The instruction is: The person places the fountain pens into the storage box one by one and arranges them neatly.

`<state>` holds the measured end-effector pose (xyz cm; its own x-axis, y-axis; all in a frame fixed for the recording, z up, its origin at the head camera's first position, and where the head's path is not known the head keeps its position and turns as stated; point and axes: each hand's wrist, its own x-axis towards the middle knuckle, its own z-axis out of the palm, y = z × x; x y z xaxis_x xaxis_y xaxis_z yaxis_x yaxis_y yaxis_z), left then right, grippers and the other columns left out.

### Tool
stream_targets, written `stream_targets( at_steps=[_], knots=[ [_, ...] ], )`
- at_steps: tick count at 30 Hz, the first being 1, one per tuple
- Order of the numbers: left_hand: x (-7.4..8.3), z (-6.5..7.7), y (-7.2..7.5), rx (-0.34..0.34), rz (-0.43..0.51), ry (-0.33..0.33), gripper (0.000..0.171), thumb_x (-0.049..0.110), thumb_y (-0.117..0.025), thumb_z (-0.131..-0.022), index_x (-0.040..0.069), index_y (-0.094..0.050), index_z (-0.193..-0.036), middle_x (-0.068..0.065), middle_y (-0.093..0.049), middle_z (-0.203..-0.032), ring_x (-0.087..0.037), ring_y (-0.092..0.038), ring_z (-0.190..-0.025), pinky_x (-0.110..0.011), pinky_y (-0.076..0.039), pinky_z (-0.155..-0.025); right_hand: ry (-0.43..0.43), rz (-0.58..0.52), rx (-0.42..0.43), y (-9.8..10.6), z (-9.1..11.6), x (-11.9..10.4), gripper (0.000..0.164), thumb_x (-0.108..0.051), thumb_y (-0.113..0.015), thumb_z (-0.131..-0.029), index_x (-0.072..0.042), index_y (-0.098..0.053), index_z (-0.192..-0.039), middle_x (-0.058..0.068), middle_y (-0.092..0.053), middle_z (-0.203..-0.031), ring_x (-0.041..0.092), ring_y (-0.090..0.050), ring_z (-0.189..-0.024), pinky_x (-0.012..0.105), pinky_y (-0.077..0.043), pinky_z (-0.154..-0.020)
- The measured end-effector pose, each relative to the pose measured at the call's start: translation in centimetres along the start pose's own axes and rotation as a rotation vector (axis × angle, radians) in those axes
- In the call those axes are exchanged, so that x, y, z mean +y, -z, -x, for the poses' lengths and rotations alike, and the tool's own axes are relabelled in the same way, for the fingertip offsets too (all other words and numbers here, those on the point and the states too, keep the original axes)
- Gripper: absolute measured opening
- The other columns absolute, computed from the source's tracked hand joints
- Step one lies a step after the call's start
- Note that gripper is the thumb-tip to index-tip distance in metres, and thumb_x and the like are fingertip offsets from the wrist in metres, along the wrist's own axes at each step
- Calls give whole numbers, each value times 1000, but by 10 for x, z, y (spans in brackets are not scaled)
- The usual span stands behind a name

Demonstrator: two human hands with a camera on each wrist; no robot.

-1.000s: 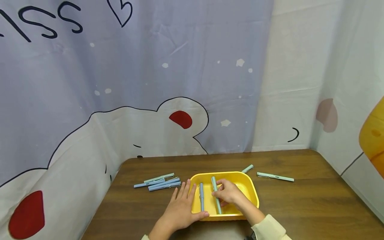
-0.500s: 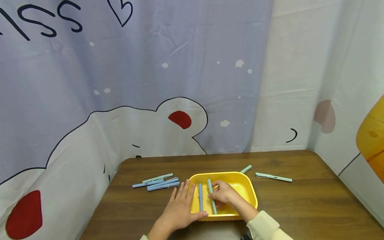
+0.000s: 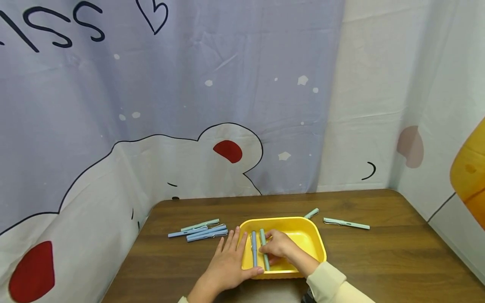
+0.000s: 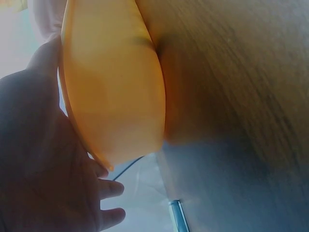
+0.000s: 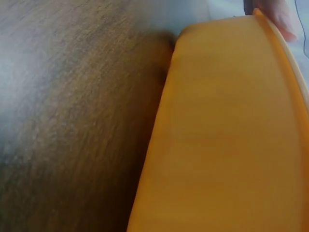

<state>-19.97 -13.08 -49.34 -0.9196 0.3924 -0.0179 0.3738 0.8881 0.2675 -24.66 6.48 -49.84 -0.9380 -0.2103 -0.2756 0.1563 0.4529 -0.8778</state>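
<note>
A yellow plastic tray [image 3: 305, 237] stands near the table's front edge. My left hand [image 3: 228, 265] rests on its left rim, fingers straight and spread, thumb over the front rim. In the left wrist view that hand [image 4: 43, 159] lies along the tray's outer wall [image 4: 116, 87]. Inside the tray, my right hand [image 3: 279, 245] pinches a light green pen [image 3: 262, 237], which lies lengthwise. Just left of it, and almost parallel, is a blue pen [image 3: 254, 246]. Tray wall [image 5: 227, 125] fills much of the right wrist view, which hides the right hand's grip.
Left of the tray, several blue pens [image 3: 206, 235] lie bunched with a green pen [image 3: 201, 224]. A green pen [image 3: 346, 223] lies on the wooden table [image 3: 386, 256] to the right, another green pen [image 3: 312, 213] behind the tray. A printed curtain [image 3: 227, 84] hangs behind.
My right hand has moved left inside the tray with the green pen, bringing it close beside the blue pen. The left hand stays on the rim.
</note>
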Motion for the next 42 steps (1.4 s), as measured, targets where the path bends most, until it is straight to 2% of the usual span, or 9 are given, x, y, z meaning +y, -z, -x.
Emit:
stream_targets(
  at_steps=[16, 31, 42],
  knots=[
    [2, 3, 2, 15, 19, -13, 110, 82, -49, -86, 6, -23, -161, -18, -11, -169, -41, -17, -153, -64, -16, -120, 11, 127, 58, -13, -7, -1, 45, -4, -82, -81, 7, -54, -114, 15, -57, -82, 19, -64, -52, 30, -56, -47],
    [0, 1, 0, 27, 32, -18, 110, 80, -52, -86, 6, -23, -161, -18, -12, -169, -42, -18, -153, -64, -17, -120, 18, 138, 37, -9, -4, -4, 42, -7, -80, -86, 8, -55, -116, 14, -59, -79, 18, -65, -51, 30, -57, -49],
    [1, 2, 1, 26, 36, -19, 109, 80, -51, -87, 5, -22, -161, -18, -12, -169, -42, -17, -153, -64, -16, -120, 28, 187, -17, -7, 1, -6, 43, -5, -76, -88, 11, -56, -123, 12, -61, -74, 17, -66, -51, 29, -57, -49]
  ],
)
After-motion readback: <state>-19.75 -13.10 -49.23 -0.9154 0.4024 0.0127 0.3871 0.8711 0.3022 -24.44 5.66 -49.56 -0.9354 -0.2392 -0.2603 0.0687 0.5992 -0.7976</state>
